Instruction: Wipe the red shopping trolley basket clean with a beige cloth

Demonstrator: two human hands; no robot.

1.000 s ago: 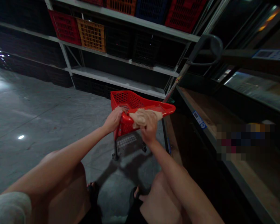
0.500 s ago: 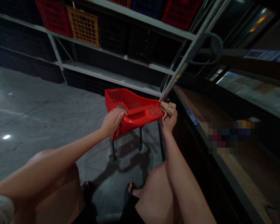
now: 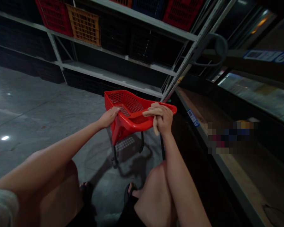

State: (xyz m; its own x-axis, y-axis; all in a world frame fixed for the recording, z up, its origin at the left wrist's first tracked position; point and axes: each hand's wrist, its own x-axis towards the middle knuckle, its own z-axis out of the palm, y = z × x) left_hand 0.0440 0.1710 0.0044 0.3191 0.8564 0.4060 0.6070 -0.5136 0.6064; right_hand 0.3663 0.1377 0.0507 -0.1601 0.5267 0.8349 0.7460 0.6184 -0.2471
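A small red plastic shopping cart [image 3: 132, 125] stands on the floor in front of my knees, its perforated basket facing away. My left hand [image 3: 109, 116] grips the basket's left rim near the handle end. In my right hand [image 3: 165, 119] is a tan cloth [image 3: 153, 113], bunched under the fingers against the cart's handle on the right side. Part of the cloth hangs below that hand. The fingers' undersides are hidden on both hands.
Behind the cart runs a white metal rack [image 3: 113, 78] with red, black and yellow crates [image 3: 84, 26]. To the right is a long wooden shelf [image 3: 229, 176] with a price label [image 3: 193, 118] on its edge. A grey ring-shaped handle [image 3: 210, 50] juts out above. Grey floor [image 3: 26, 126] lies to the left.
My right hand and the cloth have moved left along the cart's handle, uncovering its right end. My left hand has shifted slightly left and back along the rim.
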